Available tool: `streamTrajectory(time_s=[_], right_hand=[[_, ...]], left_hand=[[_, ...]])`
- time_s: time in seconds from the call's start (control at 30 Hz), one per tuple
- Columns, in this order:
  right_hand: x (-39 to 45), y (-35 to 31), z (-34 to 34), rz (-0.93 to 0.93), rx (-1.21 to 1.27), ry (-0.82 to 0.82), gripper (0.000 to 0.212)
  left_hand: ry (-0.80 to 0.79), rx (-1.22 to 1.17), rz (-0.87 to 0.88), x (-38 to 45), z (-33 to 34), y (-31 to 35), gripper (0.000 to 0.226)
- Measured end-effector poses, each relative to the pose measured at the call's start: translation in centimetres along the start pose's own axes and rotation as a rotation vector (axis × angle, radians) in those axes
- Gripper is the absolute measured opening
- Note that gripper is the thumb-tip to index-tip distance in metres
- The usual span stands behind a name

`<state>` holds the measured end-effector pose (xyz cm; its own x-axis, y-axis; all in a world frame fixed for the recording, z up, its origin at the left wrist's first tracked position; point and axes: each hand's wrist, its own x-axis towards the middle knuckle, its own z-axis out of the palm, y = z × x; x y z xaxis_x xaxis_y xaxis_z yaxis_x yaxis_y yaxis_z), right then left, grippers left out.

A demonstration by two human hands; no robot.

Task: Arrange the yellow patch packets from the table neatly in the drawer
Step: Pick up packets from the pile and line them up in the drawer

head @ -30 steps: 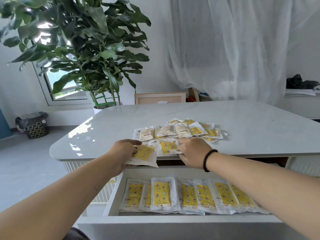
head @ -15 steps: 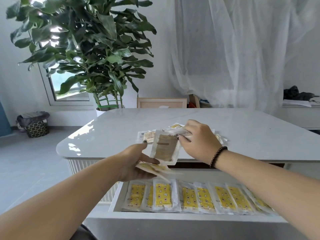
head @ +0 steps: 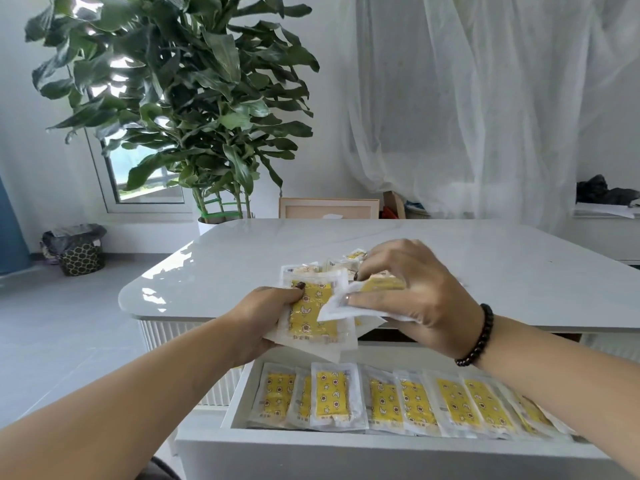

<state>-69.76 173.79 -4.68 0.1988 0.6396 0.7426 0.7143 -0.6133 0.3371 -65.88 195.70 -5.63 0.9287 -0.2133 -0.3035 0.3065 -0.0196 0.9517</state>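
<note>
My left hand grips a small stack of yellow patch packets, held upright above the table's near edge. My right hand holds another packet, its corner overlapping the stack. Behind my hands a pile of loose packets lies on the white table, mostly hidden. Below, the open white drawer holds a row of several yellow packets lying side by side, overlapping.
A large potted plant stands behind the table's far left corner. A wooden frame leans beyond the far edge. A patterned bin sits on the floor at left. Sheer curtains hang at the back.
Both hands lifted packets off the table. The right hand turned its packet from brown back to yellow side and brought it against the left hand's stack, which now stands upright.
</note>
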Motion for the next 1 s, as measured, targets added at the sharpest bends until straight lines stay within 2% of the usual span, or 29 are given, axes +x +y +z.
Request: streamTrajectory(time_s=[0.17,0.33,0.47,0.57,0.67,0.83,0.93,1.0], right_hand=[[-0.3,-0.9,0.8,-0.04,0.012,0.038,0.014],[-0.8,-1.4,1.4,-0.029,0.08,0.006,0.028],[-1.6,-0.6,2.1,0.054,0.056,-0.05,0.021],[-2.0,0.4,2.2,0.18,0.011,-0.029,0.028],[-1.9,1.2,1.8,0.39,0.082,0.079,0.028],[-0.7,1.2,0.9,1.0,0.419,0.225,0.046],[-0.1,1.7,0.4,1.378,0.784,0.393,0.036],[-0.2,2.2,0.2,1.496,0.983,0.467,0.024]], left_hand=[[-0.147,-0.057,0.057,0.1,0.6,-0.2,0.029],[-0.254,-0.051,0.133,-0.6,1.4,-0.2,0.027],[-0.181,-0.01,0.203,0.0,1.5,-0.2,0.019],[-0.103,-0.033,0.212,0.2,1.7,0.0,0.022],[-0.05,-0.03,0.194,0.2,1.6,0.1,0.02],[-0.101,-0.058,0.133,0.2,1.5,0.1,0.027],[-0.101,-0.049,0.086,0.1,1.5,0.1,0.03],[-0.102,-0.045,0.051,0.0,1.5,0.0,0.032]])
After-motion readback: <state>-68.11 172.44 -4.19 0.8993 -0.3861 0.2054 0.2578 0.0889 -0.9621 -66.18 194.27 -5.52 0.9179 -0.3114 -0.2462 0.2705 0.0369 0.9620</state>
